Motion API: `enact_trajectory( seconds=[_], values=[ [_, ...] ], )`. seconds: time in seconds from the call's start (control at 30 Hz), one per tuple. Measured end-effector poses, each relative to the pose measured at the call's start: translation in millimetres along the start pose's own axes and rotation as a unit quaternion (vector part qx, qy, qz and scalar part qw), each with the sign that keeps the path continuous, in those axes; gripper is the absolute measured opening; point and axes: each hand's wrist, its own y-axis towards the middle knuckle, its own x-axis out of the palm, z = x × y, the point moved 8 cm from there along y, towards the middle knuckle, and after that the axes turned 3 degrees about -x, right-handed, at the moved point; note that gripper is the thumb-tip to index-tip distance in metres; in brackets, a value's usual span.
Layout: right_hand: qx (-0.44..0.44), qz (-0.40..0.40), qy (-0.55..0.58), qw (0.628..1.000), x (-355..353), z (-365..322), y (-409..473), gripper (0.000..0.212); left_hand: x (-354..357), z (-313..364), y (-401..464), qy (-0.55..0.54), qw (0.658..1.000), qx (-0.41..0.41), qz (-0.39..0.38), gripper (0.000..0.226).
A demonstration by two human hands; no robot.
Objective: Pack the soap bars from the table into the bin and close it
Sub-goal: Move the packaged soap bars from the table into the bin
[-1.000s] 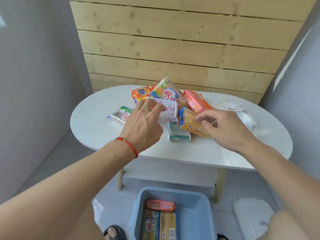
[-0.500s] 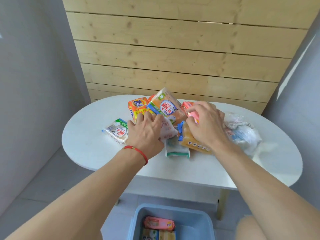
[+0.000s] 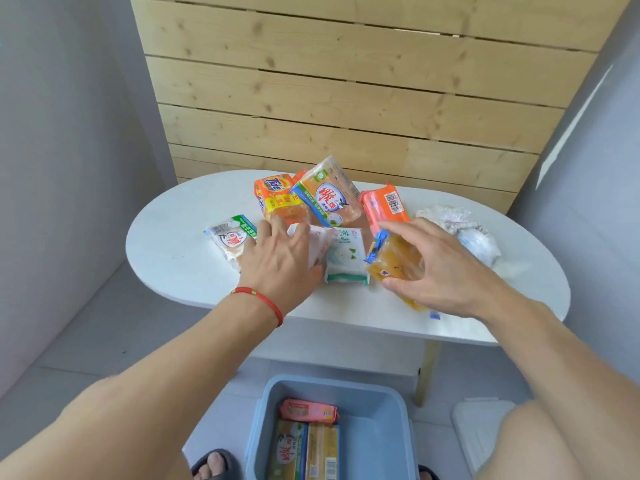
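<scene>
Currently your right hand (image 3: 440,268) is closed on an amber soap bar (image 3: 394,263) at the near edge of the surface (image 3: 166,247); your left hand (image 3: 280,261) clasps a white-wrapped bar (image 3: 317,245) — neither has reached the bin (image 3: 388,403) on the floor below, which holds three bars. Risk: the slick wrapper could slip on the carry. The leaning stack (image 3: 325,199) behind may topple if knocked. A crumpled plastic bag (image 3: 460,230) lies far right — clear of your path. No lid can be identified.
</scene>
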Motion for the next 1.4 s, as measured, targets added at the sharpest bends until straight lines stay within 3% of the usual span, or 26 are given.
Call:
enact_trajectory(
  seconds=[0.13, 0.23, 0.37, 0.5, 0.57, 0.63, 0.7, 0.93, 1.03, 1.23, 1.4],
  values=[
    [0.021, -0.033, 0.101, 0.994, 2.2, -18.3, -39.9, 0.084, -20.2, 26.8, -56.3, -0.067, 0.99, 0.097, 0.078, 0.032],
    [0.029, -0.079, 0.157, 0.984, 26.1, -30.8, -75.1, 0.082, -7.6, 33.9, -98.5, -0.125, 0.979, 0.158, 0.04, 0.018],
    [0.07, -0.159, 0.121, 0.977, 83.7, -30.0, -118.2, 0.082, 59.2, 19.9, -129.5, -0.102, 0.969, 0.16, -0.161, 0.018],
    [0.133, -0.204, 0.04, 0.969, 160.1, -11.5, -143.9, 0.086, 154.8, -13.6, -160.6, 0.07, 0.926, 0.132, -0.348, 0.031],
    [0.187, -0.223, 0.021, 0.957, 200.4, 1.6, -153.8, 0.085, 190.7, -40.3, -169.0, 0.104, 0.912, 0.072, -0.39, 0.047],
    [0.208, -0.244, -0.006, 0.947, 237.6, 9.7, -163.6, 0.083, 217.7, -69.9, -176.3, 0.033, 0.91, -0.06, -0.409, 0.054],
    [0.216, -0.252, -0.021, 0.943, 265.4, 17.4, -166.8, 0.08, 239.1, -89.8, -188.5, -0.044, 0.894, -0.174, -0.41, 0.045],
    [0.369, -0.279, -0.067, 0.884, 336.4, 57.3, -170.4, 0.072, 277.7, -114.1, -214.9, -0.199, 0.819, -0.354, -0.404, 0.028],
    [0.41, -0.274, -0.068, 0.867, 361.3, 69.4, -184.9, 0.072, 282.8, -118.2, -217.1, -0.244, 0.785, -0.397, -0.408, 0.033],
    [0.43, -0.312, 0.029, 0.847, 390.3, 75.7, -192.9, 0.067, 287.6, -119.9, -218.4, -0.257, 0.759, -0.43, -0.416, 0.041],
    [0.444, -0.346, 0.104, 0.82, 396.5, 76.6, -204.4, 0.087, 288.5, -124.2, -221.4, -0.287, 0.721, -0.474, -0.415, 0.065]
  ],
)
